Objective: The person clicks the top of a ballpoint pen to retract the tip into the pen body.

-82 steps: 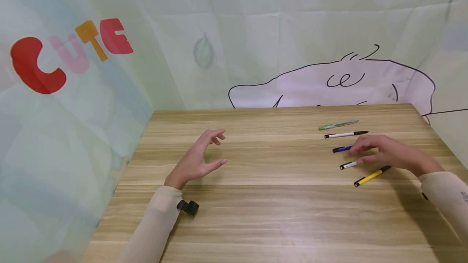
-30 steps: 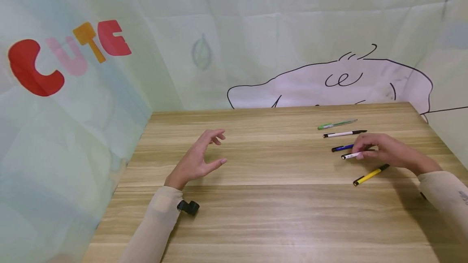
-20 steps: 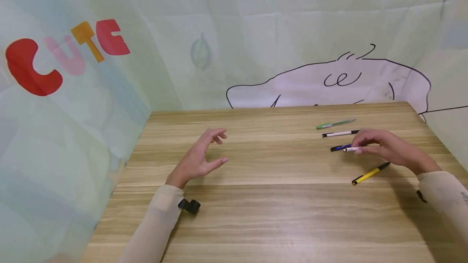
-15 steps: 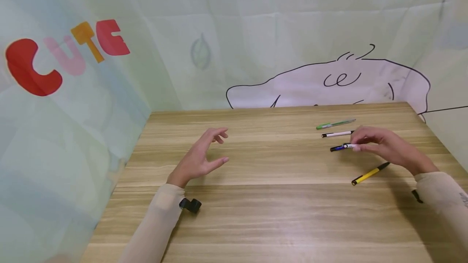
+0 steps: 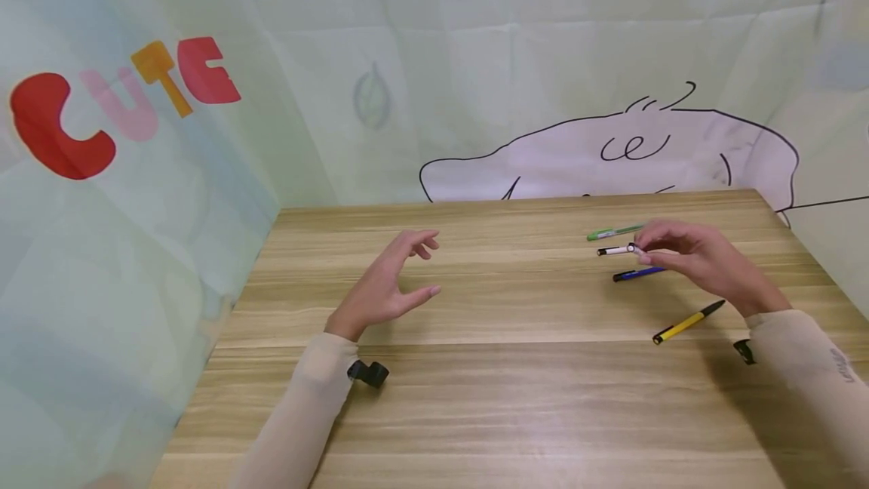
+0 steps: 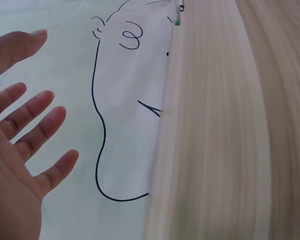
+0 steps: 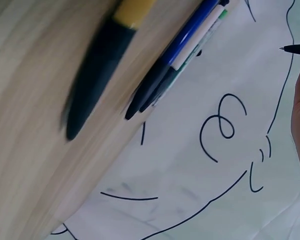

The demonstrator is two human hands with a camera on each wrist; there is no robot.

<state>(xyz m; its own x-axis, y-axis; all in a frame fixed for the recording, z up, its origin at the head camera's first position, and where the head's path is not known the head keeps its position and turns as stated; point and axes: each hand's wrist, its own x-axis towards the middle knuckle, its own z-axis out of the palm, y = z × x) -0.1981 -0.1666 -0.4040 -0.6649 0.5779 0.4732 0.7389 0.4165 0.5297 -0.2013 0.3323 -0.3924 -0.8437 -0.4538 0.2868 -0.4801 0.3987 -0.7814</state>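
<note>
In the head view my right hand (image 5: 702,259) pinches a white pen (image 5: 632,247) between thumb and fingers, raised off the table. Most of that pen is hidden behind the fingers; its black tip (image 7: 297,49) pokes out in the right wrist view. Beneath and beside this hand lie a green pen (image 5: 604,235), another white pen (image 5: 611,251) and a blue pen (image 5: 634,275). Closer to me rests a yellow pen (image 5: 686,324) with a black grip. My left hand (image 5: 383,281) hovers over the table's left half, fingers loosely spread, holding nothing.
The wooden table (image 5: 502,398) has a straight back edge against a printed cloth backdrop (image 5: 380,36). Another cloth wall with coloured letters (image 5: 64,127) stands along the left. A small black wrist camera (image 5: 369,373) sits by the left sleeve.
My right hand has picked up the white pen that lay between the blue and yellow ones and carried it toward the back left. My left hand has shifted slightly right and forward.
</note>
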